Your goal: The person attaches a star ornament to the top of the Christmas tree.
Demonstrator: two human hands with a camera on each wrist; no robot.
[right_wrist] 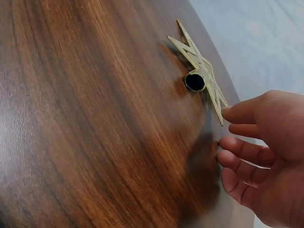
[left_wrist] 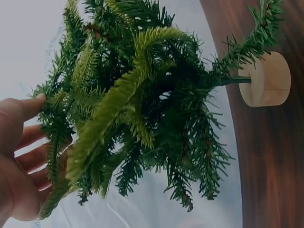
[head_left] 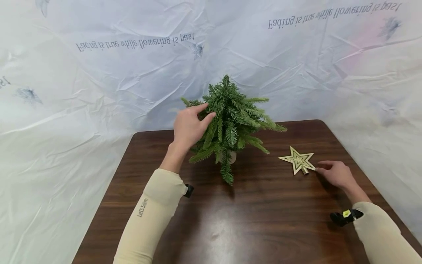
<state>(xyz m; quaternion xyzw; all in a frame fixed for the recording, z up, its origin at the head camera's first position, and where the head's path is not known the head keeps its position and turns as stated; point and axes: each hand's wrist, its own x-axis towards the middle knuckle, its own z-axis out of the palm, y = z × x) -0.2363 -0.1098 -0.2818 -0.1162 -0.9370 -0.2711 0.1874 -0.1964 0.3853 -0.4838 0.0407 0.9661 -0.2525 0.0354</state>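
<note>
A small artificial Christmas tree (head_left: pixel 227 121) with drooping green branches stands on the table, its round wooden base (left_wrist: pixel 270 80) showing in the left wrist view. My left hand (head_left: pixel 189 124) is at the tree's upper left side, thumb and fingers spread apart around the outer branches. In the left wrist view several of those fingers are partly hidden behind needles. To the right of the tree lies a gold star tree topper (head_left: pixel 298 160) with a hollow socket (right_wrist: pixel 194 82) on it. My right hand (head_left: pixel 337 174) reaches its lower right point, thumb tip right at the point and the index finger a little apart.
Dark brown wooden table (head_left: pixel 211 220) with rounded far corners lies under everything. Pale, creased sheeting (head_left: pixel 138 73) with printed lettering hangs behind and along both sides. Black straps with small devices sit at both wrists.
</note>
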